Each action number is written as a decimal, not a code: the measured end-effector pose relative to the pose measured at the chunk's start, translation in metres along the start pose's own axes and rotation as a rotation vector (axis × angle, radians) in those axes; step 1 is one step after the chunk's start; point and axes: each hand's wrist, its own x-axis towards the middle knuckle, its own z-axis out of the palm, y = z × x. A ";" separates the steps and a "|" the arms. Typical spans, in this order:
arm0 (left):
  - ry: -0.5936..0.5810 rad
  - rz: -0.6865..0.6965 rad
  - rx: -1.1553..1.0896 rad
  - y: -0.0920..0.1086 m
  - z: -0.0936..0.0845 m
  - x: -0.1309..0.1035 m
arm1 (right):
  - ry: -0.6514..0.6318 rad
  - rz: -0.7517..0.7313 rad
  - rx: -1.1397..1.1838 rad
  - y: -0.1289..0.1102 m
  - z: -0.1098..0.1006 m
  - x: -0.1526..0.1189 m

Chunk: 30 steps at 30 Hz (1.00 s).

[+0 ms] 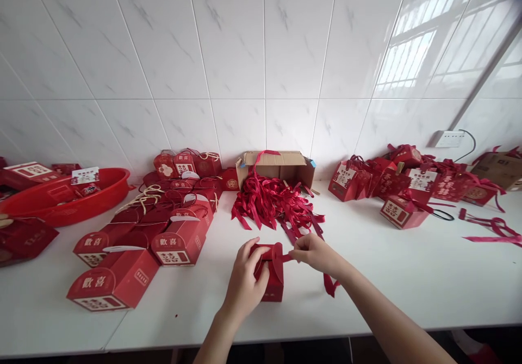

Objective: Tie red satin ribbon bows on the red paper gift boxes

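Along the left edge of the frame, a red basin (65, 213) is sitting on the white desk (448, 293). Beside it, toward the lower left, red printed cartons (141, 279) are standing in rows. At centre, a cardboard box (281, 160) is lying open toward me, with dark red ribbons (269, 203) spilling out of its front. Below them, at lower centre, a small red gift box (272, 292) is standing upright. I am seeing the left hand (248, 279) resting on its top, fingers spread and curved. The right hand (315, 252), just beside it, is pinching a red strip (287, 257) at the lid. I am judging this step to be strip work at the closure; the next move is calling for a steady box and light fingertips. At right, red gift bags (345, 183) are clustering near the wall.
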 end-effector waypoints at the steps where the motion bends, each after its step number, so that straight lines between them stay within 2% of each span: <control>1: 0.007 0.010 0.013 0.000 0.000 0.000 | 0.005 -0.005 -0.012 -0.001 0.001 0.001; 12: 0.147 0.127 0.132 0.007 -0.003 0.009 | 0.011 -0.050 -0.096 -0.007 0.011 0.016; 18: 0.227 0.174 0.184 0.006 -0.004 0.013 | 0.001 -0.047 -0.141 -0.003 0.013 0.010; 22: 0.313 0.231 0.210 0.008 -0.011 0.020 | 0.084 -0.192 -0.179 -0.010 0.009 0.004; 26: 0.349 0.297 0.204 0.018 -0.025 0.034 | 0.027 -0.383 -0.047 -0.023 0.011 0.010; 28: 0.371 0.302 0.190 0.023 -0.033 0.039 | 0.019 -0.429 0.024 -0.031 0.013 0.013; 30: 0.375 0.257 0.158 0.025 -0.040 0.037 | 0.065 -0.439 0.070 -0.039 0.010 0.013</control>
